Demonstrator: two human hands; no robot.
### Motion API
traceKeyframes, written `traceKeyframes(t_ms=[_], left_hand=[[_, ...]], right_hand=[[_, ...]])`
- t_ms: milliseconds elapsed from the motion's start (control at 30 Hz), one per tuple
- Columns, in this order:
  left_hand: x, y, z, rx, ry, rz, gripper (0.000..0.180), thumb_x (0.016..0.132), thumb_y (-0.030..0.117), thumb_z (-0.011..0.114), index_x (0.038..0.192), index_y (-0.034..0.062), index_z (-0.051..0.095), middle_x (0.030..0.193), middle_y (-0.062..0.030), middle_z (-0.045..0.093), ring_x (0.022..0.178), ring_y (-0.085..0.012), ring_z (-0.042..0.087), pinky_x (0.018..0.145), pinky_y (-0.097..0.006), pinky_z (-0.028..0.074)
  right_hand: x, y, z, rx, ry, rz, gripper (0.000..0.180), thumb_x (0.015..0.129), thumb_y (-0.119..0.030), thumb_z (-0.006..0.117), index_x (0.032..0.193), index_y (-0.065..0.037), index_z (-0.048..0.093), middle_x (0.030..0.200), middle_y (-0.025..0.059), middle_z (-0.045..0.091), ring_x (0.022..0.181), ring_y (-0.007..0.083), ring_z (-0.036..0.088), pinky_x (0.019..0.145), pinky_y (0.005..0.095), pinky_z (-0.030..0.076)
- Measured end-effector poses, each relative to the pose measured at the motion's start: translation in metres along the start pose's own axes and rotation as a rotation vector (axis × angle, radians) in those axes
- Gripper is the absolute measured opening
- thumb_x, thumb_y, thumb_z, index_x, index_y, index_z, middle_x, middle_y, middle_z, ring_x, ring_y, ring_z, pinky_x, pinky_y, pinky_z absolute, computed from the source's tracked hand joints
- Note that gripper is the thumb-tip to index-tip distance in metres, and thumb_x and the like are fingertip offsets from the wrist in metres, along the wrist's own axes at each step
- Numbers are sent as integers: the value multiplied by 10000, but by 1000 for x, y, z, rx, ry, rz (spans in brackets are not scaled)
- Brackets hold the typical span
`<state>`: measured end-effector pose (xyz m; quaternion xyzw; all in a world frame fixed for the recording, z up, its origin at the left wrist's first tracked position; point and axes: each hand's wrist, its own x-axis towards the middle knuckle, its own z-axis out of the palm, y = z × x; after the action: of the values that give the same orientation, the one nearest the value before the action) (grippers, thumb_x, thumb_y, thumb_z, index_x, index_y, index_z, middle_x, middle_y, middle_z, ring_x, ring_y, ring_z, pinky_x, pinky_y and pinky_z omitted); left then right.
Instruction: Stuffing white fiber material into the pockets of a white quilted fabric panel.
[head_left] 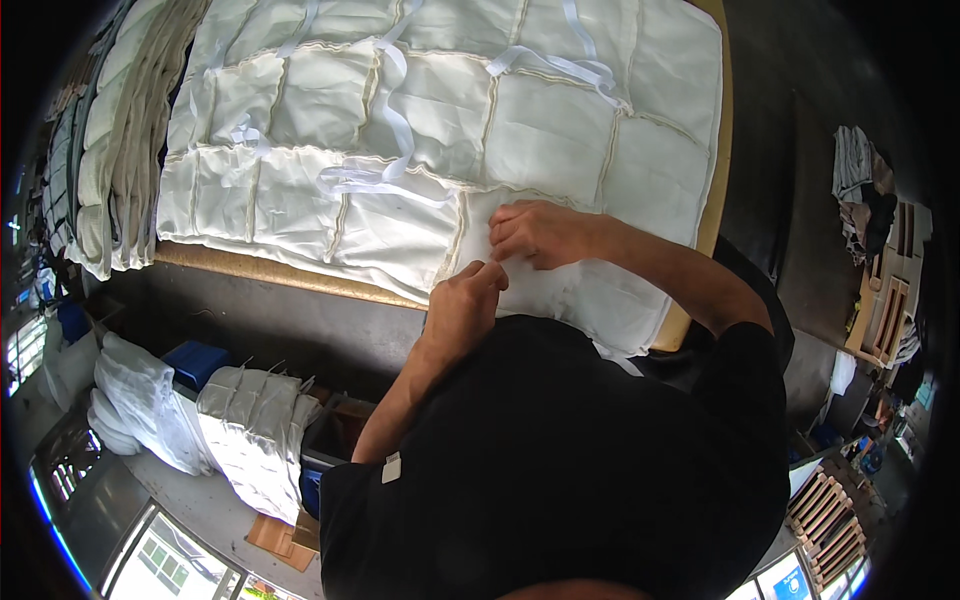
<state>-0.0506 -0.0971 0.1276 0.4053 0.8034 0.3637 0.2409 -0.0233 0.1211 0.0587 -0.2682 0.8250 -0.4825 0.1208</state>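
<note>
A large white quilted sheet (430, 110) with stitched squares and white straps (395, 120) lies spread on a wooden table (250, 268). My left hand (462, 305) pinches the sheet's near edge with closed fingers. Just above it, my right hand (540, 232) presses down on the same fabric, fingers curled on a seam. The two hands almost touch at the sheet's near edge. My black shirt hides what lies below the hands.
Stacks of folded white fabric (110, 130) stand at the table's left end. More white bundles (250, 430) and a blue bin (200, 362) sit on the floor at lower left. Clothes and wooden frames (885, 300) are at the right.
</note>
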Motion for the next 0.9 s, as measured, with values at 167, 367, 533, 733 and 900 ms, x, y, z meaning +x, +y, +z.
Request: traceKeyframes(t_ms=[167,367,533,733,900], left_hand=[[6,4,-3,74,2,-40,95,859,-10,588,874,83,599,823,-117,674,704,-376,665,601,-464,517],[9,0,-6,18,-58,-155,132,796,-11,658,884,78,613,814,-90,674,808,-296,635,706,-412,510],[13,-6,-1,-48,44,81,124,757,-22,657,840,68,640,830,-83,680,915,-298,612,793,-402,511],[6,-12,1,-92,-80,173,152,763,10,700,896,44,634,877,-81,688,935,-282,636,825,-392,511],[4,-17,9,28,-101,254,205,764,17,786,916,30,649,901,-73,680,921,-241,640,853,-350,498]], right_hand=[[25,4,17,-255,-225,-87,147,706,-98,725,840,-96,664,889,10,639,965,255,569,939,370,426],[-66,-43,-27,-80,259,195,535,733,-141,795,1248,-98,659,1087,90,615,1107,271,583,954,416,486],[-98,-75,35,-105,283,562,605,776,-240,816,1333,-116,614,1148,104,609,905,279,650,816,378,538],[-37,-17,31,-196,331,516,313,751,-148,738,1052,-64,726,912,146,706,834,325,677,757,412,530],[-3,-40,31,-305,-19,675,295,772,-122,691,1059,-74,738,951,140,732,927,340,692,769,443,535]])
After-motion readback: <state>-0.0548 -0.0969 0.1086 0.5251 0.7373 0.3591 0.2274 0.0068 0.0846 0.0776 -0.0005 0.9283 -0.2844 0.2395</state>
